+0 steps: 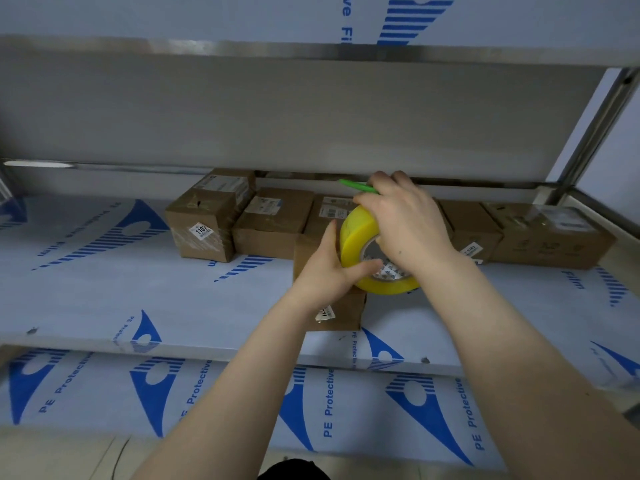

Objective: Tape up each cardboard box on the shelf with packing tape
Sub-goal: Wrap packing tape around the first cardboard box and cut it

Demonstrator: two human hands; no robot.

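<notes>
Packing tape roll [356, 233], in the grip of the right hand [408, 226], over a cardboard box [310, 247] — left hand [325, 268], released, touching it.

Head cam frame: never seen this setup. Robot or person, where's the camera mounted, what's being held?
No robot here: a person works with bare hands, and the single wide-angle camera sits on their head, looking forward and down. The right hand grips a yellow tape roll, fingers hooked into its core; a thin green item pokes out past that hand, and I cannot tell what it is. The left hand lies against the roll with straight fingers, thumb across its side. Under them is one cardboard box, set forward on the film-covered shelf; more boxes line the back.
</notes>
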